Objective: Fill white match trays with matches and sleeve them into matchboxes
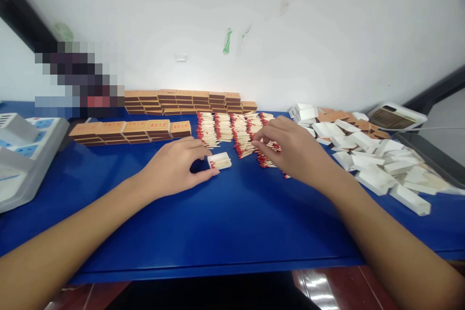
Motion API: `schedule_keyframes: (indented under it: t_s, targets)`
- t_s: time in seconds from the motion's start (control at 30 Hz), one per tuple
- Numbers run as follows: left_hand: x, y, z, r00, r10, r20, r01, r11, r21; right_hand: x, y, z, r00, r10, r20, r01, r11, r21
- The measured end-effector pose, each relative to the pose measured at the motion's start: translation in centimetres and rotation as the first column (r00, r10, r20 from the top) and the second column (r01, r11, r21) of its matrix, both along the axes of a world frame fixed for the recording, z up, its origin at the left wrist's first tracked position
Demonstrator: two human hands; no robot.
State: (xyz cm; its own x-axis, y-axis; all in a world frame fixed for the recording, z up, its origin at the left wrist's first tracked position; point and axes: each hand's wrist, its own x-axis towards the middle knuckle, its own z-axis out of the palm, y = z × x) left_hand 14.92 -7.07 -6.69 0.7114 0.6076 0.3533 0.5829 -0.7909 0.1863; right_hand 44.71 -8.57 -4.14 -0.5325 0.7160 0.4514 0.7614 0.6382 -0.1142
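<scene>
My left hand (178, 164) grips a small white matchbox tray (225, 163) at its left end, between thumb and fingers. Several red-tipped matchsticks lie inside the tray, which rests on the blue table. My right hand (290, 147) is over the loose matchsticks (241, 135), its thumb and fingertips drawn together at the heap. Whatever is between those fingertips is too small to make out. The matchsticks lie in rough rows behind the tray, partly covered by my right hand.
Closed matchboxes (145, 128) stand stacked in two rows along the back left. White empty trays (378, 160) and some orange-brown sleeves (332, 115) are heaped at the right. Power strips (39, 140) sit at far left, a white device (397, 115) at back right, before the wall (254, 24).
</scene>
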Motion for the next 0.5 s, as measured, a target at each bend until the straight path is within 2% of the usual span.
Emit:
schedule_keyframes:
  t_s: [0.1, 0.27, 0.5]
  targets:
    - [0.0, 0.0, 0.0, 0.999, -0.048, -0.004, 0.048, 0.997, -0.054, 0.9, 0.6, -0.3, 0.999, 0.028, 0.028, -0.026, 0.998, -0.066]
    - [0.0, -0.1, 0.1, 0.997, -0.079, -0.027, 0.077, 0.995, -0.069, 0.3, 0.7, -1.1, 0.992, 0.098, 0.077, -0.08, 0.973, -0.216]
    - [0.1, -0.4, 0.2, 0.993, -0.109, -0.037, 0.107, 0.992, -0.061, -0.3, 1.0, -2.0, 0.993, 0.102, 0.054, -0.088, 0.971, -0.222]
